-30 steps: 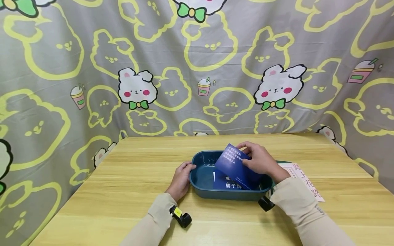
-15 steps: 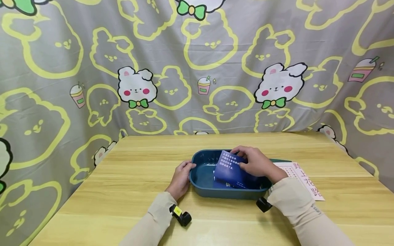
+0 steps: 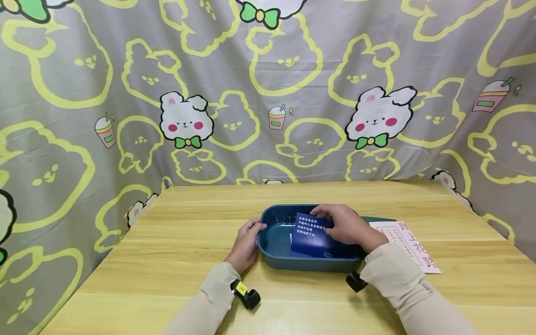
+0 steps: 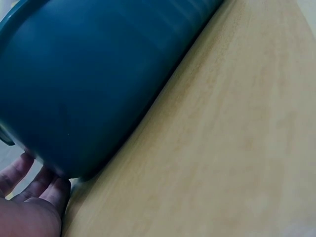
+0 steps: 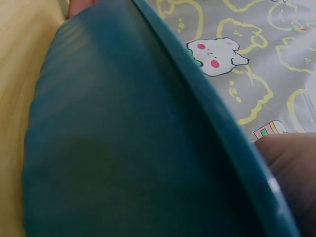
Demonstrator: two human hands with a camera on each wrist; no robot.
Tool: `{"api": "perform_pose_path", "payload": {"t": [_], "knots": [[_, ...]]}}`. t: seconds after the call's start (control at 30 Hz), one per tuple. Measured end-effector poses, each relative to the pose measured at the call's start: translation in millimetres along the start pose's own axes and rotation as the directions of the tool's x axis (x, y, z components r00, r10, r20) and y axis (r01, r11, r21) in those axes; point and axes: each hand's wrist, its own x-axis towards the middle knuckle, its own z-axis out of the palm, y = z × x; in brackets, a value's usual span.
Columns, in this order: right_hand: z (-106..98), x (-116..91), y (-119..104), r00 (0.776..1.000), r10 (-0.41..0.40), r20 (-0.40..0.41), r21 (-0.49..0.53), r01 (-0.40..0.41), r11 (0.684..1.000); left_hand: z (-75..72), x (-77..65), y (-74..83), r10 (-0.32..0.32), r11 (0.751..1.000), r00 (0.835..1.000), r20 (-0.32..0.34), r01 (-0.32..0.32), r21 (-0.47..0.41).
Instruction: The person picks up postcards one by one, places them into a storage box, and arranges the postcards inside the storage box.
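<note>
A dark teal plastic basin [image 3: 272,263] with rounded ends stands on the wooden table. My left hand [image 3: 246,245] holds its left end, one digit at the rim; in the left wrist view the fingers [image 4: 37,185] bend against the outer wall. Inside the basin, my right hand [image 3: 343,225] pinches a dark blue booklet [image 3: 310,239] with white writing by its upper right side. The booklet slants over another blue printed piece, of which only an edge [image 3: 291,242] shows. In the right wrist view the basin wall [image 5: 113,123] hides most of the right hand [image 5: 291,168].
Right of the basin lies a white booklet [image 3: 412,246] with red characters, partly behind the right sleeve. A green flat edge [image 3: 383,218] shows behind it. A grey patterned curtain [image 3: 234,139] hangs along the table's back edge.
My right hand has lowered the blue booklet into the basin and moved slightly left, covering more of the blue piece beneath. My left hand has stayed at the basin's end.
</note>
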Motion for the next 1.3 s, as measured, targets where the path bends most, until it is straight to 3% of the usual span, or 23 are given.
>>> {"api": "perform_pose_path", "payload": {"t": [0.43, 0.77, 1.3], "knots": [[7.2, 0.4, -0.7, 0.999, -0.043, 0.018, -0.056, 0.043, 0.997, 0.5, 0.5, -0.1, 0.0, 1.0, 1.0, 0.007, 0.0, -0.006], [10.3, -0.5, 2.4, 0.995, -0.051, 0.085, -0.184, 0.066, 0.981, 0.1, 1.3, -0.3, -0.003, 1.0, 1.0, 0.011, 0.003, -0.01], [14.5, -0.5, 1.6, 0.981, -0.059, 0.187, -0.191, 0.095, 0.977, 0.8, 1.5, 0.1, -0.006, 1.0, 1.0, 0.009, 0.007, -0.01]]}}
